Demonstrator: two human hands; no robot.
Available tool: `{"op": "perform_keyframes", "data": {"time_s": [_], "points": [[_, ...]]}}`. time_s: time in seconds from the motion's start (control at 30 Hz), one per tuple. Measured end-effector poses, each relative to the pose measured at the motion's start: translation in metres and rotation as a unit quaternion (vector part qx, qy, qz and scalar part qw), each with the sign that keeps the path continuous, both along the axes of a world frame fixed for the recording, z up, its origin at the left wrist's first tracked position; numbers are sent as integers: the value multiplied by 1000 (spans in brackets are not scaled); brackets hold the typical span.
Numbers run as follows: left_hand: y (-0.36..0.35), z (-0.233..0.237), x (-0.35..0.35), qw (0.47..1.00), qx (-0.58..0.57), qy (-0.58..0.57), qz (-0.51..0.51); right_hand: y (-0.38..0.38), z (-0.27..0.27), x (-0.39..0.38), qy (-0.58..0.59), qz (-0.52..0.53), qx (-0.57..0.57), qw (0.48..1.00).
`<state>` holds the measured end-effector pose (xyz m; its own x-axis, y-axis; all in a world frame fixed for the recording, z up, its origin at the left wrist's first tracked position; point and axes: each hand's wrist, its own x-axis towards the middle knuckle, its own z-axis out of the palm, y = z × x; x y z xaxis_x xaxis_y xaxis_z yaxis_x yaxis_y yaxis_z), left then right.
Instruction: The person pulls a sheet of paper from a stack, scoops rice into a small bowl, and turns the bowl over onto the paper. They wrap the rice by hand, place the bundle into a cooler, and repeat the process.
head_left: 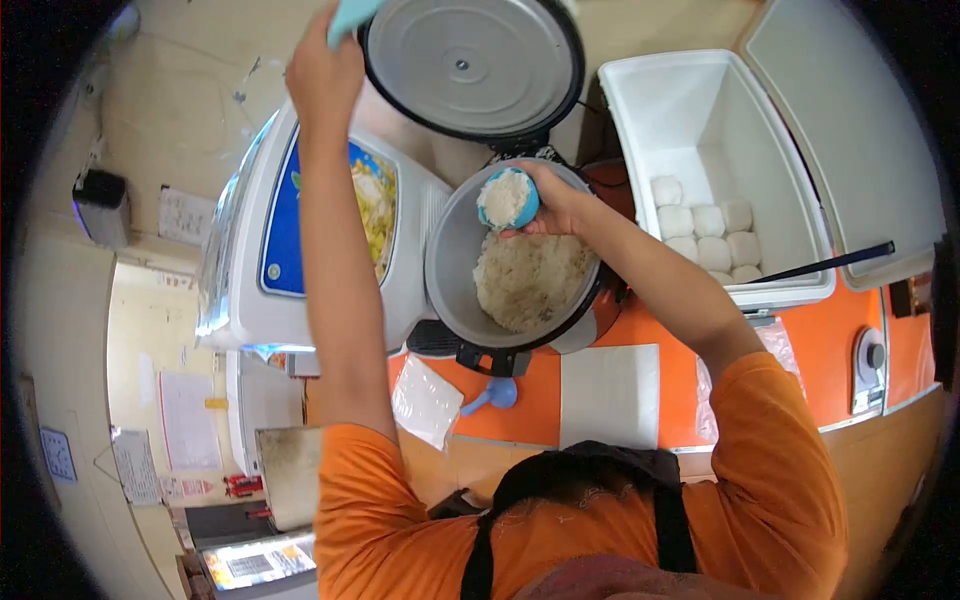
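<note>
Over the rice cooker pot (448, 240), my right hand (556, 204) is wrapped round a small blue cup (526, 214). White rice (505, 195) fills the cup to its rim. Below it, a mound of cooked rice (530, 280) lies in the pot. My left hand (326, 78) is raised at the top left, beside the cooker's open lid (465, 65). It is closed on a flat light blue piece (351, 18), partly cut off by the frame edge; I cannot tell its kind.
On the right stands an open white cooler box (668, 75) with several wrapped white rice portions (708, 222) inside. A dark stick (825, 263) crosses its near rim. Plastic bags (425, 402), a blue scoop (498, 392) and a white sheet (610, 395) lie on the orange counter (540, 400).
</note>
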<state>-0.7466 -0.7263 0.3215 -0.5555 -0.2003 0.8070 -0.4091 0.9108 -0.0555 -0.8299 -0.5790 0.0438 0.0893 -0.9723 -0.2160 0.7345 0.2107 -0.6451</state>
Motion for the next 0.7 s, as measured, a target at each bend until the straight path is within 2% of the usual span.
{"op": "perform_keyframes", "data": {"time_s": [0.03,0.07,0.1,0.13,0.17,0.2,0.3,0.33,0.4,0.43,0.5,0.6,0.7], "points": [[-12,21,-33,1000,-26,-7,14,1,5,-7,-46,2,-10,999],[-31,35,-61,997,-42,10,-67,9,14,-18,-44,-6,-10,999],[-46,49,-82,999,-29,-33,-1,20,29,-32,-62,-2,-39,997],[-52,54,-96,999,-26,-28,-5,28,37,-47,-79,5,-66,995],[-56,57,-109,997,24,-69,-11,18,12,-80,-125,96,-154,976],[-58,64,-124,991,69,-109,-20,36,29,-83,-108,-28,-127,986],[-95,41,-144,994,74,-69,-51,56,20,-131,-146,-75,-242,956],[-86,42,-139,994,74,-64,-51,64,22,-142,-160,-80,-286,941],[-69,41,-120,993,38,-107,45,76,22,-166,-203,-134,-272,931],[-57,39,-103,992,42,-106,54,80,17,-177,-207,-157,-277,925],[-28,32,-62,995,22,-62,77,84,7,-190,-203,-192,-271,921],[-18,4,13,997,-74,27,13,83,1,-199,-194,-199,-261,924],[44,-36,94,997,-53,53,1,80,-6,-199,-228,-206,-273,912]]}}
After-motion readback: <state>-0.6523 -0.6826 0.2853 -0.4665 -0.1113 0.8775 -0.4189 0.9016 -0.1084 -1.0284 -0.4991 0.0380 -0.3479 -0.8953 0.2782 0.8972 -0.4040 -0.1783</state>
